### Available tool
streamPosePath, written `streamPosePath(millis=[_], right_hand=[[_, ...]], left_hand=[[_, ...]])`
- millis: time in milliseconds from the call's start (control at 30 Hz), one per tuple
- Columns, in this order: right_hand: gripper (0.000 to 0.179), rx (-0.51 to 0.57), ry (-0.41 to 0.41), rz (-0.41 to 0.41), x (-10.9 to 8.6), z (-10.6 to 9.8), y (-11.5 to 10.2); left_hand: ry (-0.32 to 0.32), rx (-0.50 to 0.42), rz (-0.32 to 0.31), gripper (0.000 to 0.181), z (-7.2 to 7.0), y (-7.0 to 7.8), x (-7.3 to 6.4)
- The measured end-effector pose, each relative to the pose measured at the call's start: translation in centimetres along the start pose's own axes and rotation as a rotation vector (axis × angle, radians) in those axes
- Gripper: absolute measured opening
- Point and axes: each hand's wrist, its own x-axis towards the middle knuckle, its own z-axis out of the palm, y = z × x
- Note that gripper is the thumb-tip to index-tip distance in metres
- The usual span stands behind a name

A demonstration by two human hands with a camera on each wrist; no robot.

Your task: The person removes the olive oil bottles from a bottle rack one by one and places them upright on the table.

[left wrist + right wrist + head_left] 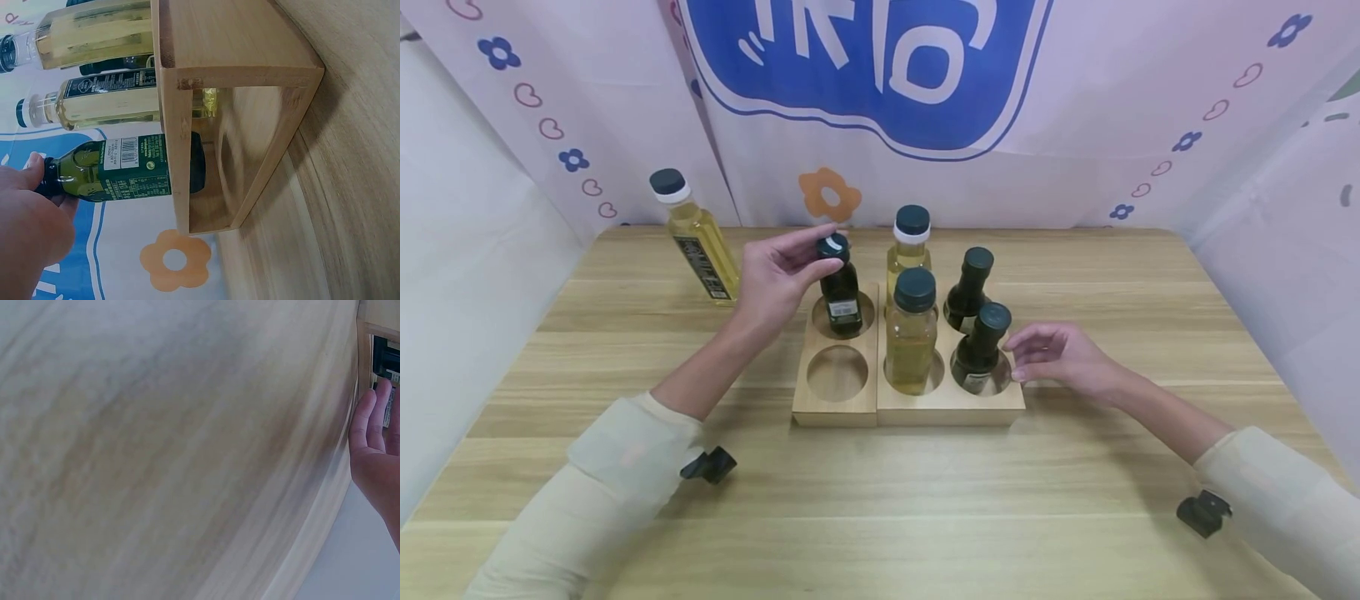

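My left hand [775, 279] pinches the dark cap of a dark green glass bottle [841, 302]. In the left wrist view this green bottle [134, 167] has its lower end inside a round opening of the wooden bottle rack [178, 153], at the back left in the head view. My right hand [1063, 358], fingers loosely bent, is by the rack's right side next to another dark green bottle [977, 354]; whether it touches the rack I cannot tell. In the right wrist view only part of the right hand [378, 450] shows, at the edge.
In the rack's middle column stand two clear bottles of yellow liquid, a front one [912, 350] and a back one [910, 250]. Behind the right front bottle is another dark bottle [970, 287]. A yellow oil bottle [703, 250] stands on the wooden table [880, 517] at the left.
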Motion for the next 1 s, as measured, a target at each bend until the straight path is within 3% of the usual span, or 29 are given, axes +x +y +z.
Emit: streamPosePath(millis=[667,1000], right_hand=[[0.037,-0.015,0.01,0.03,-0.1,0.0,-0.1],[0.039,-0.015,0.013,0.029,0.1,-0.1,0.0]], left_hand=[[0.021,-0.052,0.051,0.039,-0.2,0.9,0.5],[0.06,-0.081,0.062,0.039,-0.4,1.1,0.5]])
